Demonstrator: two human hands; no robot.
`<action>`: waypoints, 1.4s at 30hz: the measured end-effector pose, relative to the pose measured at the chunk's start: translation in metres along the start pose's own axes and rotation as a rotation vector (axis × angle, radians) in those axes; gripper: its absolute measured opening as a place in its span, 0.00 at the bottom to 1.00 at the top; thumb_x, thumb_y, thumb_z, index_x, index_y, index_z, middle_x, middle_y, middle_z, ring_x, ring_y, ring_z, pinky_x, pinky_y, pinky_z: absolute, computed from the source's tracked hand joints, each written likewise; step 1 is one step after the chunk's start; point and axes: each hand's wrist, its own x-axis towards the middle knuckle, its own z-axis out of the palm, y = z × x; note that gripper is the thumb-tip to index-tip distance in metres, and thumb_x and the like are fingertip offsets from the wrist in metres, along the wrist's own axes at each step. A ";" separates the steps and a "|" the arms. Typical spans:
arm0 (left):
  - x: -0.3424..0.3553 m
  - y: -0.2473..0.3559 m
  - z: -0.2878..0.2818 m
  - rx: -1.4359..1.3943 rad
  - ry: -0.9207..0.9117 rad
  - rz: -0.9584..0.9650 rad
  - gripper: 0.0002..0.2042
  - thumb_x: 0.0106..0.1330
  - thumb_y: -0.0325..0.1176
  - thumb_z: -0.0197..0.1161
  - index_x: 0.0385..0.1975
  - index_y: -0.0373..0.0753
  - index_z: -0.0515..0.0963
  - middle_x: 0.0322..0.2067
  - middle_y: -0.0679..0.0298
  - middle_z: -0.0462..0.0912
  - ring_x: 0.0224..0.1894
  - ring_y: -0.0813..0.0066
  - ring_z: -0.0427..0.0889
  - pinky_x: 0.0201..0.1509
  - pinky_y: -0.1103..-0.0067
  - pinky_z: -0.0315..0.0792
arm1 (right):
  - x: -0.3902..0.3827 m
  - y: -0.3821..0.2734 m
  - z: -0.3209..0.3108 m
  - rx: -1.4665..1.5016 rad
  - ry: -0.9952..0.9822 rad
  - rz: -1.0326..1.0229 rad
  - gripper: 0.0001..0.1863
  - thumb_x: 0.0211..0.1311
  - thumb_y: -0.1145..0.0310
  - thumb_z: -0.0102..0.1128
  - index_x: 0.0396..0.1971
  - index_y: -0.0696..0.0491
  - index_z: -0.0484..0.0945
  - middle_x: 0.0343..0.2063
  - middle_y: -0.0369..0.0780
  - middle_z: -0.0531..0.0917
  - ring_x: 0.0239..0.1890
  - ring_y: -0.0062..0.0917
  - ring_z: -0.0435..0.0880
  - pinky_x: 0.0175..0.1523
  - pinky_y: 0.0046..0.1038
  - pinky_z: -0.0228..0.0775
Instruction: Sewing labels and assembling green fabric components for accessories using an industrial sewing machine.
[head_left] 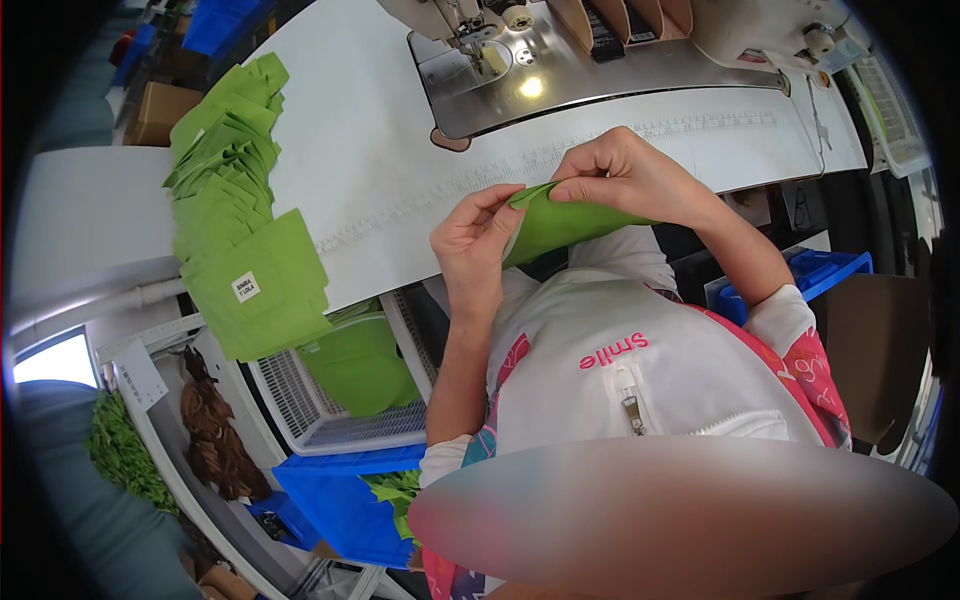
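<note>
Between my hands, at the front edge of the white sewing table (370,190), is a green fabric piece (565,228). My left hand (475,235) pinches its upper left corner. Close beside it, my right hand (620,180) grips the top edge between thumb and fingers, where the cloth looks folded over. The rest of the piece hangs down over my lap. Past my hands stands a sewing machine (470,28) on its metal bed plate (560,95); neither hand touches it. A ruler scale is printed along the tabletop.
Overlapping green fabric pieces (225,190) are stacked at the table's left end, the nearest bearing a white label (246,288). Below stand a white plastic basket (290,400) with green cloth inside and a blue crate (345,510). Another blue bin (825,275) is at the right.
</note>
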 end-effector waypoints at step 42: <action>-0.008 -0.008 -0.002 -0.157 0.053 -0.015 0.08 0.60 0.21 0.61 0.39 0.28 0.78 0.34 0.58 0.82 0.32 0.80 0.79 0.35 0.87 0.72 | -0.002 -0.005 0.008 0.026 0.082 -0.030 0.08 0.58 0.71 0.61 0.31 0.61 0.80 0.22 0.36 0.82 0.26 0.14 0.76 0.33 0.18 0.67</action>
